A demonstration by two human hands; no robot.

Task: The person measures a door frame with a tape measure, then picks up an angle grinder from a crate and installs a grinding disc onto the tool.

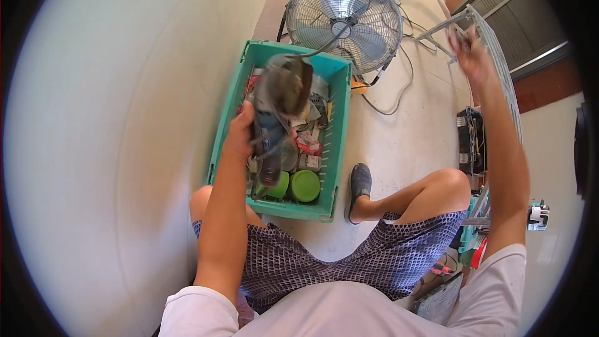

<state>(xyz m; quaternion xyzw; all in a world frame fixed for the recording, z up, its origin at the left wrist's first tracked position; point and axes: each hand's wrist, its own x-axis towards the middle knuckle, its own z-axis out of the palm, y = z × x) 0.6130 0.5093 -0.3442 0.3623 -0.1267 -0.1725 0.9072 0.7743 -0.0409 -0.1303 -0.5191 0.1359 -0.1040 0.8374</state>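
I've got the left hand (pixel 241 132) clamped on the tool (pixel 272 126), dark and motion-blurred, lying just right of my fingers! It's over the crate's (pixel 340 150) left half, stretching from near the far edge toward the near-left corner. My right hand (pixel 473 59) is up by the metal frame (pixel 497 65); blur hides whether it grips anything.

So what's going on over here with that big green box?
Someone is sitting with their left hand around a dark tool-like thing, too blurry to name, over the green crate. Their right hand is raised by a metal frame; I can't tell if it holds anything. The crate has jumbled bits and a round green-topped container inside. A fan stands beyond it.
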